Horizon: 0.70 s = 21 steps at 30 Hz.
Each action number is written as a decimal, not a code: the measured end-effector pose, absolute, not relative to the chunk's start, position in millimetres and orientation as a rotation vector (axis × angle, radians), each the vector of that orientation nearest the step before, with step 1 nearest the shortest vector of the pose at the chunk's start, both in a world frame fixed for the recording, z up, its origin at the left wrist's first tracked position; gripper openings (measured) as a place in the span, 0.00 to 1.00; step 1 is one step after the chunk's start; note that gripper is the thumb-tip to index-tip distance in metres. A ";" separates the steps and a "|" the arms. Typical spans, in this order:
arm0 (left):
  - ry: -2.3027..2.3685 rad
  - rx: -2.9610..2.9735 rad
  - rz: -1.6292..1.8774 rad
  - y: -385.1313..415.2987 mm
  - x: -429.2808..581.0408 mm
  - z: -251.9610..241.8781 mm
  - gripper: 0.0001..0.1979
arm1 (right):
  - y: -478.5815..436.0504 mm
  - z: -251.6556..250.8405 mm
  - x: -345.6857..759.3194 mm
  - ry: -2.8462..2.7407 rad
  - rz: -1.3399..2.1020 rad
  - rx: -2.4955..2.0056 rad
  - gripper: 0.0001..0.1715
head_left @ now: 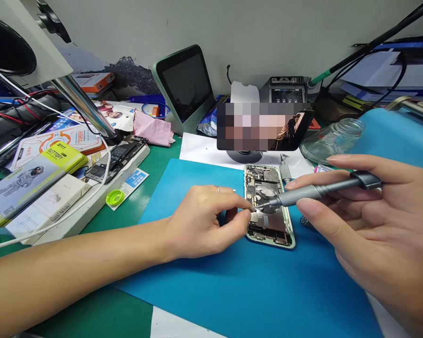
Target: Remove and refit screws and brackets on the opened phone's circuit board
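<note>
An opened phone [269, 206] with a green frame lies face down on a blue mat [232, 281], its inner boards and screws showing. My right hand [370, 225] grips a grey metal screwdriver [317, 190], whose tip rests over the phone's middle. My left hand [207, 220] sits at the phone's left edge with thumb and forefinger pinched right at the screwdriver's tip; whatever they pinch is too small to make out. A ring shows on one left finger.
Behind the mat stand a phone on a round holder [264, 129], a smart display [185, 89], a soldering station [287, 91] and a glass jar [333, 138]. At left lie boxes [31, 180], another opened phone [116, 157], a green cap [114, 197] and a lamp pole [82, 103].
</note>
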<state>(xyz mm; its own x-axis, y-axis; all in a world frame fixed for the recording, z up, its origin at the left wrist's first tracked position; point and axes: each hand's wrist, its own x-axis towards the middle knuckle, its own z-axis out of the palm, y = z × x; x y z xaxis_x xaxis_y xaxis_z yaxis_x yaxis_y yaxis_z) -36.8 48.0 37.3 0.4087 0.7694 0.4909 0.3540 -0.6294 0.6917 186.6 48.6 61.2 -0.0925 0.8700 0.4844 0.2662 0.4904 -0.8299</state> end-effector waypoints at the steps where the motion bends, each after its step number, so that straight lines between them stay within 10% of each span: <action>1: 0.954 2.182 1.134 48.0 -36.8 37.2 0.09 | 48.3 61.1 186.4 -1.625 0.681 -0.995 0.28; 21: 0.918 2.237 1.121 48.5 -36.1 34.3 0.09 | 50.6 59.8 190.4 -1.690 0.693 -1.006 0.27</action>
